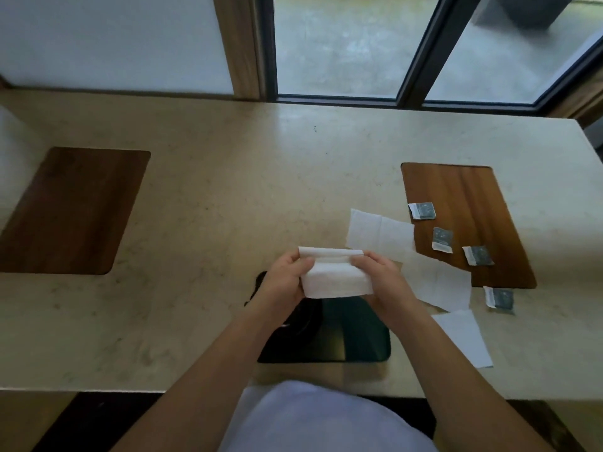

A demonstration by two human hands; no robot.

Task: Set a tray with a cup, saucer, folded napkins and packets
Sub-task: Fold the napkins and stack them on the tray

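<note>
Both hands, left (287, 282) and right (380, 278), pinching white paper napkin (332, 275) mid-fold above dark rectangular tray (365, 340); uneven grip risks skewed crease, loose grey packets (422, 211) far right still off-tray.

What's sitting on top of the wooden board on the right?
Three dark packets lie on the right wooden board; a napkin's corner overlaps its left edge. A fourth packet lies off it.
</note>
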